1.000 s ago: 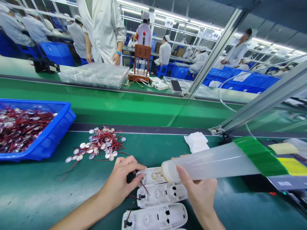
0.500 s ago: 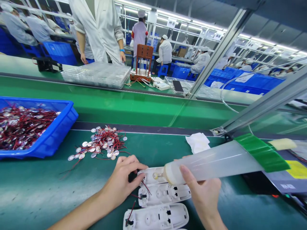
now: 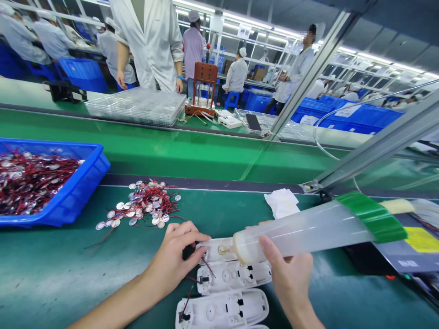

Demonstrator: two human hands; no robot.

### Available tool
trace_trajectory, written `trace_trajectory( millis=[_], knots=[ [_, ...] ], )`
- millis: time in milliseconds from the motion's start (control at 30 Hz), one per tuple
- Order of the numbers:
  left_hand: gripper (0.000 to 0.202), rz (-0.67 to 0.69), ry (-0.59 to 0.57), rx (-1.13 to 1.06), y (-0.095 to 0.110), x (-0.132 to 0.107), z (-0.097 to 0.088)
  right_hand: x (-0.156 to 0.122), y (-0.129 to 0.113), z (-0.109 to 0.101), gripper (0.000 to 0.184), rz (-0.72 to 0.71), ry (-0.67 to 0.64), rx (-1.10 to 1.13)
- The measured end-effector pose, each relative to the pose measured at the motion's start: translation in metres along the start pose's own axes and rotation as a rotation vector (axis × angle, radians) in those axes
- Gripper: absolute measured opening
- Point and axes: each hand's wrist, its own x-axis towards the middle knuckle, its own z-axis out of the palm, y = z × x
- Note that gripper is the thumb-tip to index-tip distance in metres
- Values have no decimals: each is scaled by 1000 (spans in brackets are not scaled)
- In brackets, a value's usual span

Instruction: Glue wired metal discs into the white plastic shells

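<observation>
My right hand (image 3: 291, 278) is wrapped round a translucent glue bottle (image 3: 308, 228) with green tape over its wide end. The bottle lies tilted, its narrow tip pointing left at a round recess in the farthest white plastic housing (image 3: 214, 249). At that housing's left end, the thumb and fingers of my left hand (image 3: 181, 249) close on its edge. Nearer to me lie a second white housing (image 3: 236, 276) and a third white housing (image 3: 219, 310), with thin dark red wires at their left ends. The bottle and my right hand cover the far housing's right part.
A pile of small discs with red wires (image 3: 151, 203) lies behind my left hand. At the left stands a blue bin (image 3: 75, 192) full of such discs. White tissue (image 3: 281, 203) lies behind the bottle. A metal post (image 3: 308, 77) rises beyond, and a person in a white coat (image 3: 151, 41) stands opposite.
My hands, the bottle and the housings keep nearly the same places, with a slight shift of the view. In the background, a standing person in white has appeared at the right.
</observation>
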Motion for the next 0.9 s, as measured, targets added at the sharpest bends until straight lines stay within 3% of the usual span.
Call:
trace_trajectory(
  millis=[300,567,900],
  knots=[
    [15,28,8,9,-2,-3,1,1,-3,1,42,-31,5,-114],
    [16,45,31,27,-1,-1,1,2,-3,4,43,60,-16,-40],
    [16,31,11,20,-2,-2,0,4,-3,2,41,41,25,-65]
  ],
)
